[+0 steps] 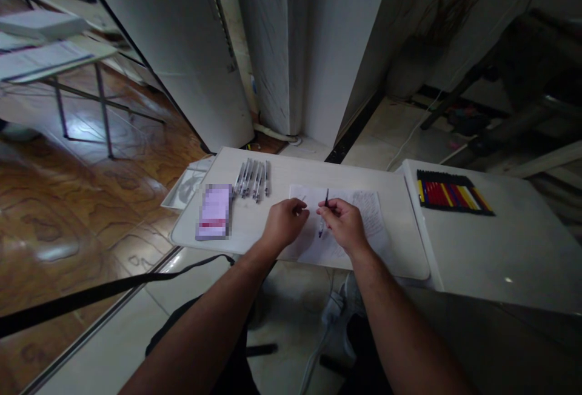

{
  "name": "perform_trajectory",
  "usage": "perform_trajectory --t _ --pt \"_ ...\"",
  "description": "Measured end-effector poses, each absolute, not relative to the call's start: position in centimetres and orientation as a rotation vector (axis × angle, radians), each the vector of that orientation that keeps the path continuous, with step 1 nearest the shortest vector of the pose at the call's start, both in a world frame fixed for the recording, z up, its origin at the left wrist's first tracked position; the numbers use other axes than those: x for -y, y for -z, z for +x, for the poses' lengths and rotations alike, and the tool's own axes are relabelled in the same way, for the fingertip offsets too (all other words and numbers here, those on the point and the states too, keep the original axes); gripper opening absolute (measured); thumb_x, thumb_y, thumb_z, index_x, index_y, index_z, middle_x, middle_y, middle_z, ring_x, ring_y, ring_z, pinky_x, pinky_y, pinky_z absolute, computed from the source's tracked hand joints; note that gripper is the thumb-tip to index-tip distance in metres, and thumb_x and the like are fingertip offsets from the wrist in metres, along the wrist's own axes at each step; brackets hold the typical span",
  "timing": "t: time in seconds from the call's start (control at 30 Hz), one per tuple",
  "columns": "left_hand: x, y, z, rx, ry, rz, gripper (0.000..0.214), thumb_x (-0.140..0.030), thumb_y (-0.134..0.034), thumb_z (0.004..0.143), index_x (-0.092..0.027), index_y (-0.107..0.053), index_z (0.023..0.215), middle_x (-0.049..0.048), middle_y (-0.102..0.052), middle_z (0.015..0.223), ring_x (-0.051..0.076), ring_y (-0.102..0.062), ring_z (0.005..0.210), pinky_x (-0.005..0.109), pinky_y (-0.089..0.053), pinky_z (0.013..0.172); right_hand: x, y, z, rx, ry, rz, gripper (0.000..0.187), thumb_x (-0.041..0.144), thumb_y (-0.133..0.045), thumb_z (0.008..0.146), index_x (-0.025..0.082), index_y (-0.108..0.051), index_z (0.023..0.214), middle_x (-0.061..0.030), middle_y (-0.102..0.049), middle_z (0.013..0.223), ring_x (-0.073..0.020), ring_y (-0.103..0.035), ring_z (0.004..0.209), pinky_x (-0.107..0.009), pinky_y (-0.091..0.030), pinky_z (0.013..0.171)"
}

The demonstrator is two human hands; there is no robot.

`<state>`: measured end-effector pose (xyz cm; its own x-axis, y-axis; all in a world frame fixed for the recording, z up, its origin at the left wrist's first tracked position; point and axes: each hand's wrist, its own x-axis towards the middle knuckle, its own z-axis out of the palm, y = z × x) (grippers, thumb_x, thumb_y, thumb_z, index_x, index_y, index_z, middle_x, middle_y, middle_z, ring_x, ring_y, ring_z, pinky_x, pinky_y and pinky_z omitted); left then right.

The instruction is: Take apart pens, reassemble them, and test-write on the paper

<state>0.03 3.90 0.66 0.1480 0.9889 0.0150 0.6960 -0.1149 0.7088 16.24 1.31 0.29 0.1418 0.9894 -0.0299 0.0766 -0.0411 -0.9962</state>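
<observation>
Over a written sheet of paper (369,213) on a small white table (400,201), my right hand (346,222) pinches a clear-barrelled pen (321,229) with a dark upper end. The pen stands nearly upright in the fingers. Just left of it, apart from the pen, my left hand (284,223) has its thumb and fingers curled close together. A thin sliver shows by its fingertips, too small to name. Several clear pens (254,178) lie side by side beyond my left hand. A blurred-out lilac rectangular object (214,213) lies near the table's left end.
A second white table (491,249) adjoins on the right, bearing a row of black, red, yellow and blue sticks or pens (454,193). White cabinet-like panels (182,49) rise behind. A black strap (113,286) crosses at left, and a power strip (334,307) lies below.
</observation>
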Motion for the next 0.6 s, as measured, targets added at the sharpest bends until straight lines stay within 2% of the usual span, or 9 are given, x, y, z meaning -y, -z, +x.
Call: perform_trajectory --t 0.13,0.3,0.5,0.6 --pt "-3.0 -1.0 0.8 -1.306 -0.737 1.763 0.018 -0.029 -0.066 0.077 -0.019 -0.071 0.091 0.0005 -0.072 0.081 0.012 -0.062 0.067 0.022 -0.046 0.062 -1.3 -0.5 16.1 1.064 -1.133 -1.3 0.024 0.037 -0.069 0.076 0.016 -0.07 0.088 -0.0011 -0.067 0.069 -0.0081 -0.049 0.047 -0.02 -0.037 0.042" --pt "-2.6 -0.2 1.3 -1.246 -0.785 1.728 0.017 -0.032 -0.067 0.078 -0.017 -0.069 0.085 0.0013 -0.071 0.077 0.012 -0.059 0.066 0.022 -0.044 0.06 -1.2 -0.8 15.9 1.021 -1.189 -1.264 0.026 0.038 -0.07 0.077 0.016 -0.07 0.091 0.005 -0.056 0.052 -0.0073 -0.045 0.039 -0.02 -0.035 0.038" --pt "-2.5 -0.3 1.2 -1.282 -0.786 1.77 0.012 -0.028 -0.067 0.077 -0.017 -0.068 0.082 0.0006 -0.07 0.074 0.012 -0.059 0.064 0.022 -0.043 0.059 -1.4 -1.1 16.1 0.947 -1.142 -1.201 0.036 0.037 -0.076 0.071 0.018 -0.068 0.1 0.0005 -0.066 0.075 -0.0067 -0.049 0.046 -0.02 -0.038 0.037" --pt "-2.5 -0.4 1.2 -1.295 -0.771 1.809 0.011 -0.026 -0.068 0.076 -0.018 -0.069 0.083 0.0003 -0.07 0.074 0.012 -0.059 0.064 0.023 -0.043 0.06 -1.6 -1.1 16.2 0.903 -1.091 -1.187 0.032 0.039 -0.075 0.072 0.018 -0.068 0.095 0.0017 -0.064 0.071 -0.0076 -0.049 0.048 -0.019 -0.038 0.037"
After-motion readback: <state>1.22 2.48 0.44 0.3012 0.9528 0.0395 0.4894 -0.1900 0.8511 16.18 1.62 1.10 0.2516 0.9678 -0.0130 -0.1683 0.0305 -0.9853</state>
